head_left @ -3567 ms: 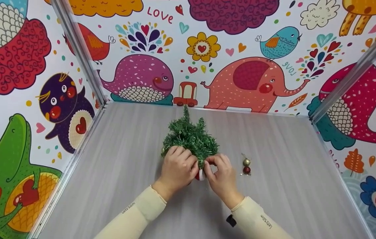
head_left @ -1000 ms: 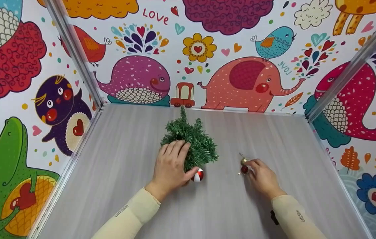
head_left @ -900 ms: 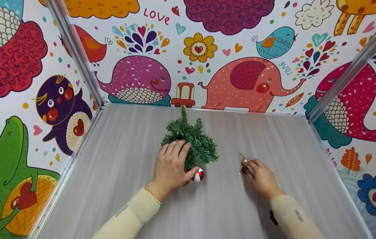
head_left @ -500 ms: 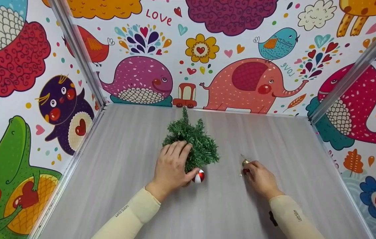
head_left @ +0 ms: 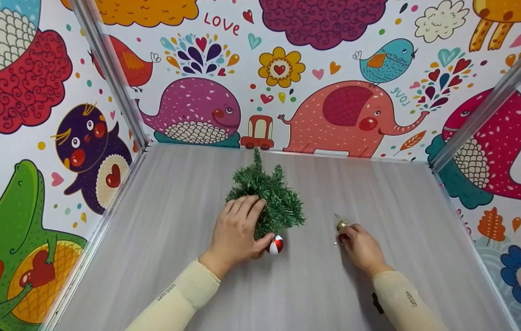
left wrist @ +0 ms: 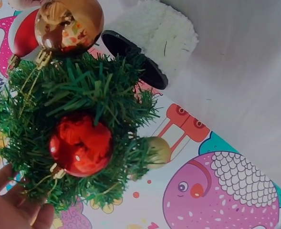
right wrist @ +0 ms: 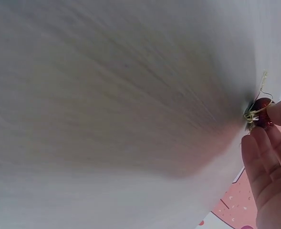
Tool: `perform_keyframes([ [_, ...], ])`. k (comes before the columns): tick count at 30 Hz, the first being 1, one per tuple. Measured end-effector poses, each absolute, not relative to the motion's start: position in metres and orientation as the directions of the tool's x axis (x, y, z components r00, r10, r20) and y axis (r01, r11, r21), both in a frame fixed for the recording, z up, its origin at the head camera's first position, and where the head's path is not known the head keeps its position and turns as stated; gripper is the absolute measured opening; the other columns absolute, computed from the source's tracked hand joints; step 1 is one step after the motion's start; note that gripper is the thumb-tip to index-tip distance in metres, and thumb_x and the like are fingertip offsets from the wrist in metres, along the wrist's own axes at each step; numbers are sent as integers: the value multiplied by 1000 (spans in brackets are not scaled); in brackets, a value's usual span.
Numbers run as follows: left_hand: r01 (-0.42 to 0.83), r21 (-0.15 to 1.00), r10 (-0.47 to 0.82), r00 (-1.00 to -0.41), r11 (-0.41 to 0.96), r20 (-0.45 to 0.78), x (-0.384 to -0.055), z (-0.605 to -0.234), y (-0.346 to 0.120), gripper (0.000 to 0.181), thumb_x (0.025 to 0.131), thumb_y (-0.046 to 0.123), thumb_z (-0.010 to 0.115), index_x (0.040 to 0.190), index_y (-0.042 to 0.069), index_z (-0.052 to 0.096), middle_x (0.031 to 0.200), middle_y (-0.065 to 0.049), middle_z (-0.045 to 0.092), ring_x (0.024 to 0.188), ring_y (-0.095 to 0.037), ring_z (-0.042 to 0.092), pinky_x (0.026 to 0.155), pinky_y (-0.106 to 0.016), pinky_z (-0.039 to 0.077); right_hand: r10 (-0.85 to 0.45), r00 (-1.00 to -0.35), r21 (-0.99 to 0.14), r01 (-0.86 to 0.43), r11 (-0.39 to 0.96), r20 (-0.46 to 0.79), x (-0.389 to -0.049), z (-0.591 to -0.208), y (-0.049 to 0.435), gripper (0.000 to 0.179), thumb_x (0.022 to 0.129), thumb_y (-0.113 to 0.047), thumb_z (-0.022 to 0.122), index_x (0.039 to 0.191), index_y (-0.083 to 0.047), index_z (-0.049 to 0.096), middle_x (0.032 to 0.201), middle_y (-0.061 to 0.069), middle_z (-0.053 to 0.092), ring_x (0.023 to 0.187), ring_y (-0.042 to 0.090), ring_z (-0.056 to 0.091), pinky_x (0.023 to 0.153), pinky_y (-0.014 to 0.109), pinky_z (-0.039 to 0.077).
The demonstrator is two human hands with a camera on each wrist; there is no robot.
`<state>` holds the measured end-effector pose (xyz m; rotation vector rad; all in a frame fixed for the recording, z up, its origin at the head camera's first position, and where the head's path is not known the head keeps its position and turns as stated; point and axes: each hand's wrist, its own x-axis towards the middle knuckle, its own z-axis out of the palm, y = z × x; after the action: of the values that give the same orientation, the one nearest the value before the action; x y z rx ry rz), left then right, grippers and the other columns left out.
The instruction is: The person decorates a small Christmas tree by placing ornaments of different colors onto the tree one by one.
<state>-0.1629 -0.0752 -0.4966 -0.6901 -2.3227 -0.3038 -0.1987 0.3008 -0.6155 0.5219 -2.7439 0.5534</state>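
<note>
Left hand (head_left: 237, 230) spread against mini Christmas tree (head_left: 276, 200) on desk (head_left: 426, 230), thumb by red-and-white bauble (head_left: 276, 244); right hand (head_left: 365, 248) pinches dark-red glitter bauble (right wrist: 263, 113) beside gold bauble (head_left: 341, 225), right of tree

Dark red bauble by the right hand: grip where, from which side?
I'd pinch the dark red bauble by its round body, from the right: its gold cap points left and the gold bauble sits close at its far side.
</note>
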Motion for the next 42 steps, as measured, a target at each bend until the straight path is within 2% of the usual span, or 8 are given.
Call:
perform_keyframes([
  [5, 581, 23, 423, -619, 814, 661, -164, -495, -81, 72, 78, 57, 72, 129, 7, 60, 125, -11, 60, 116, -29, 56, 100, -45, 43, -291, -892, -311, -402, 861, 347, -197, -615, 301, 24, 84, 1, 76, 106, -8, 72, 98, 7, 62, 82, 29, 67, 67, 46, 55],
  [12, 621, 34, 464, -620, 783, 633, -166, -491, -91, 70, 77, 53, 73, 128, 8, 60, 126, -10, 61, 117, -28, 55, 104, -43, 40, -294, -890, -313, -406, 859, 348, -198, -613, 300, 20, 84, 0, 76, 102, -8, 72, 97, 6, 62, 81, 29, 67, 68, 47, 55],
  [23, 675, 41, 500, -584, 736, 639, -171, -488, -105, 66, 73, 47, 74, 125, 9, 63, 125, -9, 62, 117, -27, 56, 105, -44, 37, -275, -906, -338, -382, 860, 323, -199, -613, 301, 17, 85, 0, 75, 100, -6, 72, 98, 8, 63, 83, 31, 67, 71, 48, 55],
  [42, 692, 48, 542, -605, 720, 583, -171, -482, -118, 66, 73, 46, 73, 128, 11, 61, 130, -7, 60, 122, -26, 54, 108, -43, 34, -267, -898, -331, -386, 861, 351, -198, -613, 302, 17, 83, 0, 77, 98, -3, 72, 97, 11, 63, 83, 33, 67, 72, 49, 55],
])
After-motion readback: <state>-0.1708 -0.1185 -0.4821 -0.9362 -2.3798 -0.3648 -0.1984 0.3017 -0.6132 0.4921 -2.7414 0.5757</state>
